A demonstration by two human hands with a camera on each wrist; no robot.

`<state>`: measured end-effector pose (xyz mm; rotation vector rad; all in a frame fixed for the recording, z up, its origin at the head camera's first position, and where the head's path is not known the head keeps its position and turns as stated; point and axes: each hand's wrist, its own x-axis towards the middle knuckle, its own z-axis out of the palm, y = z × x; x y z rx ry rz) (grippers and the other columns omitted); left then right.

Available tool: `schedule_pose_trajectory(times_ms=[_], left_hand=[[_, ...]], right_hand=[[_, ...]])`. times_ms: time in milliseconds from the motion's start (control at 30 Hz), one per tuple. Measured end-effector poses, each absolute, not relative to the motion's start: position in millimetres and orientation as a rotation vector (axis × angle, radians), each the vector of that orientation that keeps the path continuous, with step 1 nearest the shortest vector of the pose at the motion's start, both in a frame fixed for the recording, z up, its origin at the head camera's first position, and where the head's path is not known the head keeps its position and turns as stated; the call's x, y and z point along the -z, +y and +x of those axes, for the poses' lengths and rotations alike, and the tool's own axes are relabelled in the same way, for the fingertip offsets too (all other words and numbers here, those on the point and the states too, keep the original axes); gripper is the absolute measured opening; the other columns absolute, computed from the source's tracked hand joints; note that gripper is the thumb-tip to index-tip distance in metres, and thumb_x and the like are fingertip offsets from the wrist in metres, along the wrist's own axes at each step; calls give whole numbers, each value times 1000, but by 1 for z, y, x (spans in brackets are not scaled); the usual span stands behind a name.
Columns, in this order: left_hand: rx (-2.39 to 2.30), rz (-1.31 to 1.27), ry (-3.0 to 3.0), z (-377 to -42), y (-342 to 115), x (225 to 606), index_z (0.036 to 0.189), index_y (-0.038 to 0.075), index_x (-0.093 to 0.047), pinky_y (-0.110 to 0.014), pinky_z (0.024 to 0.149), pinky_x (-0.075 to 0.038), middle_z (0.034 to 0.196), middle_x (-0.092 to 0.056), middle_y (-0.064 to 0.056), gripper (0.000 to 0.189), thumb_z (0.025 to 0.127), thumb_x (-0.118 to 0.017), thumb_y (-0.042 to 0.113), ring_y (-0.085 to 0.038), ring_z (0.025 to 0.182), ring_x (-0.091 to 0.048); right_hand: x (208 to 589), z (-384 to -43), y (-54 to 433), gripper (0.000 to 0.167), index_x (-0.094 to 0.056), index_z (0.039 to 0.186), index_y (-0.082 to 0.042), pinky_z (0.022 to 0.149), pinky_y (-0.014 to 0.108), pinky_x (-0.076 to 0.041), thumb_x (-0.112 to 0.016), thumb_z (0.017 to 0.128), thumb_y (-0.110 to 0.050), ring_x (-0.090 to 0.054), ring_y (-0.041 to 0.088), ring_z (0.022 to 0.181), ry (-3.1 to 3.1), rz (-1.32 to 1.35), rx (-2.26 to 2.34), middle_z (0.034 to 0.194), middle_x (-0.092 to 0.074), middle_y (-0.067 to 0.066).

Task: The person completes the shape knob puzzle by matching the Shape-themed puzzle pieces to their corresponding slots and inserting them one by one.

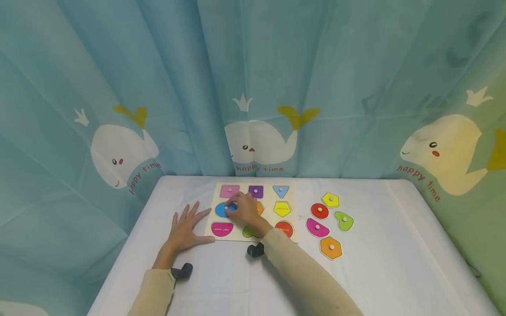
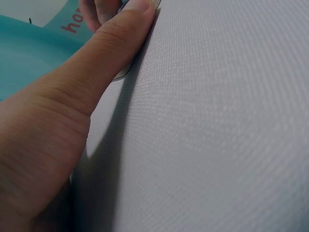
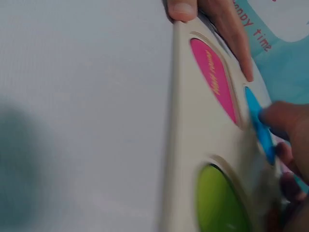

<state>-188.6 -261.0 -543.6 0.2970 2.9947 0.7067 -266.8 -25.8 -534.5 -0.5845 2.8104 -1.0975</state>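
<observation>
A pale wooden shape puzzle board (image 1: pixel 269 219) lies on the table. My right hand (image 1: pixel 246 210) reaches over it and pinches the small knob of a blue oval puzzle piece (image 1: pixel 220 210), thumb and index finger together. In the right wrist view the blue piece (image 3: pixel 259 126) lies at its recess under the thumb. My left hand (image 1: pixel 186 230) is spread flat on the table, index finger and thumb against the board's left edge. Pink (image 1: pixel 229 191), purple (image 1: pixel 255 192) and light blue triangle (image 1: pixel 281 191) pieces with knobs sit along the far row.
Right of the board lie loose knobbed pieces: a yellow pentagon (image 1: pixel 331 200), a red circle (image 1: pixel 319 211), a green heart (image 1: pixel 344 220), a magenta half round (image 1: pixel 317 228) and an orange hexagon (image 1: pixel 330 248). A whale-print curtain (image 1: pixel 261 140) hangs behind the white table (image 1: pixel 395 245).
</observation>
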Motion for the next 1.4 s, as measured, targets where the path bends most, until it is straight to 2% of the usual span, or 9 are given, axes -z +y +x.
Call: schedule_pose_trajectory(times_ms=[133, 267, 533, 767, 1000, 1100, 1233, 1400], left_hand=[[-704, 299, 2990, -187, -260, 544, 155, 22, -48, -75, 116, 6, 169, -20, -19, 100, 72, -81, 66, -51, 154, -6], [-695, 298, 2993, -186, -260, 542, 155, 22, -47, -75, 116, 5, 169, -21, -19, 102, 71, -80, 69, -51, 154, -5], [-690, 292, 3003, -184, -258, 538, 155, 21, -48, -76, 116, 4, 168, -22, -20, 102, 71, -80, 68, -52, 153, -7], [-692, 292, 3008, -184, -258, 539, 155, 21, -48, -75, 116, 4, 168, -22, -20, 102, 71, -81, 67, -51, 154, -6], [-698, 284, 3008, -186, -259, 542, 155, 21, -47, -74, 117, 5, 169, -20, -18, 102, 70, -82, 66, -50, 154, -6], [-702, 290, 3008, -186, -258, 543, 155, 21, -47, -74, 117, 5, 169, -21, -18, 103, 70, -82, 67, -50, 154, -6], [-705, 294, 3015, -187, -259, 543, 155, 21, -48, -74, 117, 4, 169, -22, -19, 102, 69, -83, 66, -50, 154, -6], [-704, 294, 3011, -187, -260, 543, 155, 21, -48, -75, 116, 4, 169, -22, -19, 102, 69, -83, 65, -50, 154, -7]], right_hand=[[528, -270, -15, 30, -74, 119, -19, 104, 50, -41, -79, 91, -29, -52, 26, 120, 2703, -727, 1094, 126, -68, 4], [524, -273, -2, 40, -69, 128, -15, 98, 40, -49, -81, 91, -24, -58, 23, 112, 2604, -833, 1162, 122, -68, 6], [516, -271, 21, 35, -69, 126, -14, 86, 32, -52, -77, 94, -23, -58, 21, 100, 2577, -873, 1238, 120, -67, 6], [510, -271, 38, 36, -69, 127, -13, 84, 28, -55, -77, 94, -25, -61, 18, 94, 2595, -926, 1192, 118, -68, 7], [498, -270, 64, 35, -70, 124, -5, 92, 40, -54, -78, 92, -18, -64, 29, 106, 2627, -1043, 1220, 121, -71, 10], [492, -269, 79, 37, -69, 126, -7, 91, 44, -54, -78, 93, -20, -64, 31, 107, 2646, -1021, 1219, 123, -70, 10], [485, -268, 99, 39, -69, 129, -9, 86, 41, -55, -78, 94, -23, -61, 28, 106, 2684, -923, 1197, 124, -69, 11], [483, -269, 123, 39, -69, 128, -7, 81, 36, -57, -78, 93, -20, -62, 26, 102, 2739, -861, 1189, 123, -70, 10]])
